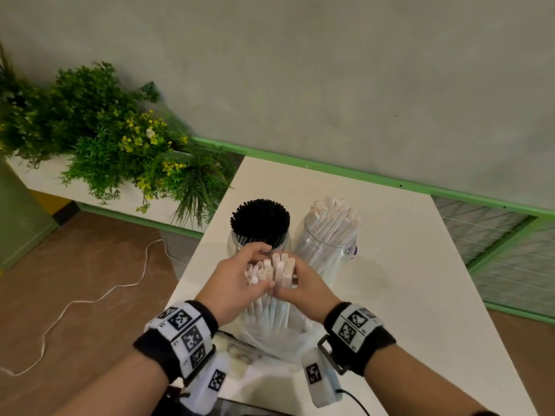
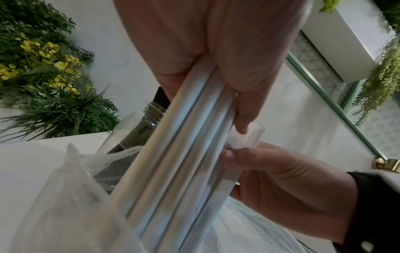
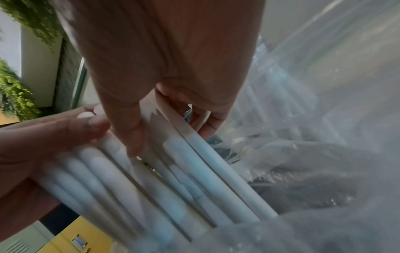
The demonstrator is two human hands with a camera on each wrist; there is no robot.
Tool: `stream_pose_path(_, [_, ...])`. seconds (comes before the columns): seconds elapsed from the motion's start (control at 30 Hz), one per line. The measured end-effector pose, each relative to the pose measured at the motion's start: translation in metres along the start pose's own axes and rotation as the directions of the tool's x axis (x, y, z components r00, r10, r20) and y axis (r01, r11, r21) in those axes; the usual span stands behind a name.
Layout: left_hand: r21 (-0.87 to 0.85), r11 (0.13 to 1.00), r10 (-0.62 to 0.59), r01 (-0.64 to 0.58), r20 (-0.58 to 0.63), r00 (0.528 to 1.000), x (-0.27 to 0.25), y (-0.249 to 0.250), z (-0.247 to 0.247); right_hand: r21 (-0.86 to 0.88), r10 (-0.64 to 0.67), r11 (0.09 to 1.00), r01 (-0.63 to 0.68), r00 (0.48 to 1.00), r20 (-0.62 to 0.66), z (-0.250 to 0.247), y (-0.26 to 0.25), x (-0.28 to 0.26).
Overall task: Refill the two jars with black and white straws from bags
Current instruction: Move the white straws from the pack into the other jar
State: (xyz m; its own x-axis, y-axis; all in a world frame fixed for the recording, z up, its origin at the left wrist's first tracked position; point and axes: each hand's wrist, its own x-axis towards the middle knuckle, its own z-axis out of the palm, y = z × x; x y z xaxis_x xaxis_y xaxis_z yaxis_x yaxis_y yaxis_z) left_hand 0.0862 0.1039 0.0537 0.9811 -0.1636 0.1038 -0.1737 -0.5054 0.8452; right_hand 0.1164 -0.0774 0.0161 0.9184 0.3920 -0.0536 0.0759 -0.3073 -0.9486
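Two clear jars stand on the white table (image 1: 405,280): the left jar (image 1: 260,235) is packed with black straws, the right jar (image 1: 326,250) holds white straws. In front of them a bundle of white straws (image 1: 271,283) stands up out of a clear plastic bag (image 1: 270,343). My left hand (image 1: 244,273) grips the bundle's left side and my right hand (image 1: 300,280) grips its right side, near the top ends. In the left wrist view my left hand (image 2: 216,51) wraps the white straws (image 2: 184,145). In the right wrist view my right hand (image 3: 173,68) pinches a few white straws (image 3: 194,162).
A planter with green plants and yellow flowers (image 1: 114,139) stands left of the table. A white cord (image 1: 90,301) lies on the brown floor. A green-framed wire panel (image 1: 510,250) runs behind the table on the right. More crumpled plastic (image 1: 240,352) lies near the table's front edge.
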Motion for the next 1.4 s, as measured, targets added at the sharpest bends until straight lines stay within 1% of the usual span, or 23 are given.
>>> stream_pose_path(0.1, [-0.006,1.0,0.017,-0.017,-0.021,1.0,-0.002,-0.001,0.001,0.05,0.028,0.998,-0.025,0.998,-0.06,0.002,0.0,-0.002])
stream_pose_path(0.23, [0.035,0.997,0.069,-0.068,-0.03,0.997,-0.002,-0.002,0.002,0.099,0.031,0.995,-0.026,0.998,-0.049,0.005,-0.004,-0.004])
stream_pose_path(0.33, [0.032,0.993,0.114,-0.113,-0.05,0.992,-0.001,-0.006,0.004,0.125,0.029,0.992,-0.024,0.999,-0.041,0.008,-0.005,-0.004])
stream_pose_path(0.47, [0.06,0.992,0.115,-0.11,-0.084,0.99,0.002,-0.01,0.006,0.146,0.006,0.989,0.01,0.994,-0.113,0.014,-0.006,-0.007])
stream_pose_path(0.57, [0.114,0.984,0.149,-0.139,-0.09,0.985,0.003,-0.011,0.006,0.157,0.001,0.987,0.025,0.986,-0.167,0.014,-0.006,-0.009])
stream_pose_path(0.63, [0.122,0.98,0.167,-0.155,-0.094,0.981,0.002,-0.011,0.007,0.169,-0.009,0.985,0.041,0.982,-0.19,0.009,-0.009,-0.012])
stream_pose_path(0.77, [0.138,0.975,0.189,-0.174,-0.104,0.976,0.003,-0.013,0.009,0.207,-0.034,0.974,0.087,0.968,-0.249,-0.015,-0.026,-0.019])
stream_pose_path(0.83, [0.135,0.975,0.192,-0.177,-0.109,0.975,0.004,-0.012,0.011,0.259,-0.041,0.958,0.12,0.956,-0.289,-0.031,-0.037,-0.019])
stream_pose_path(0.97, [0.14,0.973,0.197,-0.183,-0.099,0.975,0.006,-0.009,0.016,0.293,-0.088,0.934,0.204,0.927,-0.365,-0.066,-0.065,-0.016])
stream_pose_path(1.07, [0.138,0.97,0.214,-0.199,-0.102,0.972,0.009,-0.005,0.017,0.268,-0.141,0.926,0.264,0.905,-0.402,-0.099,-0.094,-0.012])
stream_pose_path(1.2, [0.149,0.952,0.282,-0.267,-0.097,0.954,0.013,0.004,0.019,0.199,-0.215,0.922,0.331,0.868,-0.447,-0.135,-0.126,0.0])
stream_pose_path(1.27, [0.153,0.949,0.287,-0.274,-0.07,0.955,0.013,0.006,0.023,0.162,-0.229,0.932,0.325,0.872,-0.432,-0.148,-0.133,0.01])
stream_pose_path(1.33, [0.157,0.957,0.254,-0.244,-0.043,0.966,0.012,0.004,0.026,0.129,-0.219,0.948,0.291,0.891,-0.398,-0.155,-0.134,0.022])
stream_pose_path(1.4, [0.166,0.962,0.227,-0.217,-0.045,0.973,0.012,0.001,0.028,0.096,-0.209,0.961,0.261,0.905,-0.371,-0.159,-0.13,0.035])
